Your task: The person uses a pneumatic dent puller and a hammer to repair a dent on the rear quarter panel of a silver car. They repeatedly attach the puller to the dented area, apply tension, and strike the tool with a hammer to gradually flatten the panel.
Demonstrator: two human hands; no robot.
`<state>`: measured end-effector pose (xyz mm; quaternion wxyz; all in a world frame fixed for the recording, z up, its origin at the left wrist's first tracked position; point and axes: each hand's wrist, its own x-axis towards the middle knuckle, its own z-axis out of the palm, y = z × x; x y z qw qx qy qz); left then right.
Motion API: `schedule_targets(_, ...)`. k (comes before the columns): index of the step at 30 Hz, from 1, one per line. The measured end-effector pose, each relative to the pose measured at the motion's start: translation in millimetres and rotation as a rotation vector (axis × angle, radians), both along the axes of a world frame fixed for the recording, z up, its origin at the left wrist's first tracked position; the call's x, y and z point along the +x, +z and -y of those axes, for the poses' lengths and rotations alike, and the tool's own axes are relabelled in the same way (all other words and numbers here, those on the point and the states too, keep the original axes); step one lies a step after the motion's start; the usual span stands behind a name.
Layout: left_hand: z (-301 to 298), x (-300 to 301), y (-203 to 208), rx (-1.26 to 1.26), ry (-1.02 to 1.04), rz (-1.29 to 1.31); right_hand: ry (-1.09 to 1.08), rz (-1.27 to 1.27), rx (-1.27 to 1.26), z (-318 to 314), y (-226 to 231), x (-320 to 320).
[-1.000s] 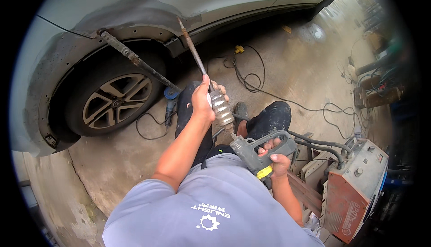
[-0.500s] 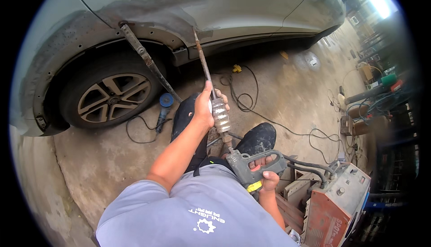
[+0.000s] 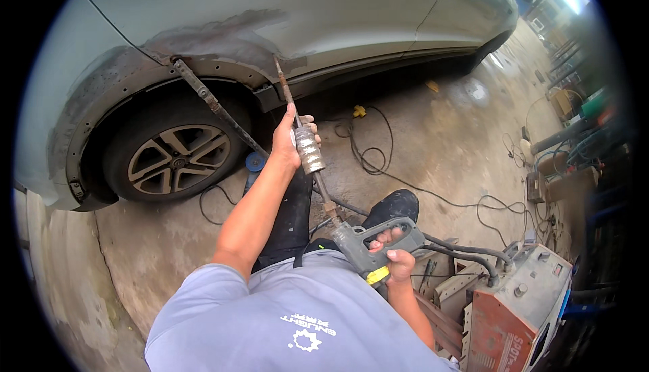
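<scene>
A slide-hammer dent puller (image 3: 351, 242) with a grey pistol-grip body reaches from my lap up to the car. Around its ribbed metal sliding weight (image 3: 309, 150) my left hand (image 3: 291, 137) is closed, thumb along the rod. My right hand (image 3: 395, 258) grips the pistol handle, fingers through the loop. The rod's thin tip (image 3: 276, 62) meets the bare, sanded patch (image 3: 223, 39) on the silver car panel (image 3: 351, 7), just above the wheel arch; whether it is fixed there I cannot tell.
A metal bar (image 3: 215, 105) slants down from the wheel arch past the wheel (image 3: 179, 159). A blue-disc grinder (image 3: 255, 162) lies beside my leg. Dark cable (image 3: 385, 142) loops over the floor. At the lower right stands a red and grey welding machine (image 3: 517, 298), with thick hoses.
My left hand has slid the weight up the rod, away from the pistol body and toward the car. My right hand keeps its grip. The whole view has shifted slightly.
</scene>
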<state>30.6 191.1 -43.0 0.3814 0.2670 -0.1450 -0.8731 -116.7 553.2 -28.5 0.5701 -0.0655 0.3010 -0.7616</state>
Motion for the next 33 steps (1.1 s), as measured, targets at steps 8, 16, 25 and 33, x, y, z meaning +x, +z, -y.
schedule_targets(8, 1.5, -0.4, 0.8, -0.009, -0.017, 0.004, -0.015, -0.024, -0.008, 3.0, 8.9, 8.1)
schedule_targets(16, -210.3, -13.6, -19.1, 0.049, -0.126, 0.072, 0.177, -0.223, -0.130, -101.1, -13.0, -24.5)
schedule_targets(25, -161.5, -12.1, -1.4, 0.037, -0.084, -0.029, -0.109, -0.081, 0.036, -73.2, -10.0, 29.5)
schedule_targets(33, -112.1, 0.5, 18.6, -0.042, -0.014, -0.019, -0.030, -0.116, 0.027, -12.0, 24.4, 17.6)
